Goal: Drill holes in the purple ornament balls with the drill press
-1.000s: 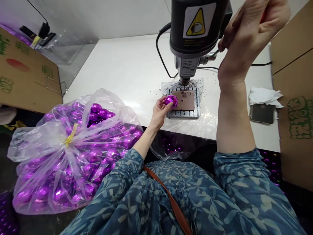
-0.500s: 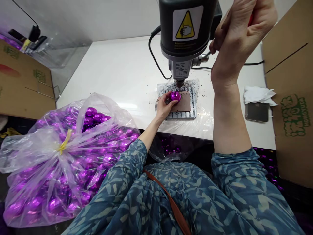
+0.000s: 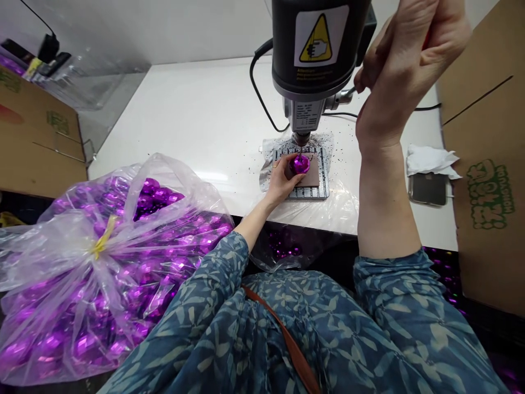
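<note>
My left hand grips a shiny purple faceted ball and holds it on the brown pad of the drill press table, right under the bit. The black drill press head with a yellow warning sticker hangs above it. My right hand is raised at the upper right, closed around the press's feed handle, whose red knob barely shows between the fingers.
A large clear plastic bag of purple balls lies at my left. A smaller bag with purple balls hangs below the white table's edge. A phone and white tissue lie right. Cardboard boxes flank both sides.
My left hand has carried the purple ball from the table's left edge rightward onto the pad, under the drill bit. My right hand has stayed on the handle.
</note>
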`<action>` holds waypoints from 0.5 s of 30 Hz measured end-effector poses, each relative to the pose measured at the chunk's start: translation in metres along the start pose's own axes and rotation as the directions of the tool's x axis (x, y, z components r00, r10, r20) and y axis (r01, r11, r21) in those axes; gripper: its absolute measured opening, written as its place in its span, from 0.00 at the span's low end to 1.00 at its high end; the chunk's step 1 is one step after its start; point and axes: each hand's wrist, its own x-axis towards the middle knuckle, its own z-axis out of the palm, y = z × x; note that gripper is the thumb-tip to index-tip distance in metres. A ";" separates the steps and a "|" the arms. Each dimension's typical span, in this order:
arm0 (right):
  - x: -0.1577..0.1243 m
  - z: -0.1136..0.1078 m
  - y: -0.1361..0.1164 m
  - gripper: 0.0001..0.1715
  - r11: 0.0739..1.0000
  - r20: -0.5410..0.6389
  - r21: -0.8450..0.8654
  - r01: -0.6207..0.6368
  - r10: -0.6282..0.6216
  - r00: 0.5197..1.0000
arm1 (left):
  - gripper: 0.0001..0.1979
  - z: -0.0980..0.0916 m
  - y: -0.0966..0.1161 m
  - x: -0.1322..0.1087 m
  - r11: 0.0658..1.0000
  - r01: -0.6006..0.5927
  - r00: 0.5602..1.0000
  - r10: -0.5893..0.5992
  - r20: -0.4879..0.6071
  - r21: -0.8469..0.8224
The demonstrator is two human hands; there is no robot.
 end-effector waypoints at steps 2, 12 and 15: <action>-0.004 0.000 0.007 0.39 0.998 -0.081 0.030 0.063 -0.060 0.995 | 0.29 -0.001 0.002 0.000 1.000 -0.002 1.000 0.002 0.002 -0.005; -0.042 -0.014 0.030 0.35 0.968 -0.184 0.057 0.245 -0.231 0.955 | 0.30 0.000 0.001 0.001 1.000 0.002 1.000 -0.002 -0.004 -0.016; -0.046 -0.015 0.034 0.36 0.971 -0.201 0.055 0.231 -0.216 0.956 | 0.30 0.000 0.000 0.001 1.000 0.005 1.000 -0.005 0.005 -0.017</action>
